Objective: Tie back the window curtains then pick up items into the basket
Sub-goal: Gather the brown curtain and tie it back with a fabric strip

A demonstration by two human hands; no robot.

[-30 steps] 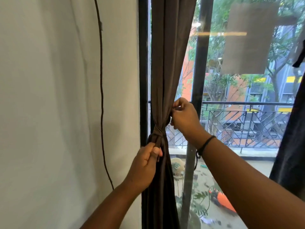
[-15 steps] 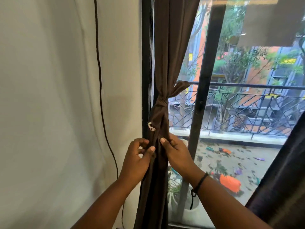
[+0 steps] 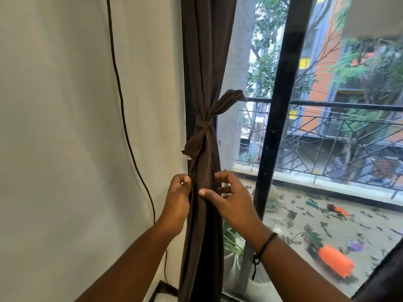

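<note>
The dark brown curtain (image 3: 205, 62) hangs gathered at the left side of the window. A knot (image 3: 202, 130) of the same fabric ties it, with one loose end sticking up to the right. Below the knot, my left hand (image 3: 177, 197) grips the curtain's left edge with curled fingers. My right hand (image 3: 233, 201) holds the bundle from the right, its thumb laid across the front folds and its fingers curled at the right edge. No basket or items to pick up are in view.
A black cable (image 3: 122, 105) runs down the white wall on the left. The black window frame bar (image 3: 277, 105) stands right of the curtain. Another dark curtain (image 3: 383, 277) shows at the bottom right. Outside lie a railed balcony, a plant and an orange object (image 3: 335, 261).
My right hand let go of the tie's loose end and came down below the knot. My left hand shifted to the curtain's left edge. The knot stays tied.
</note>
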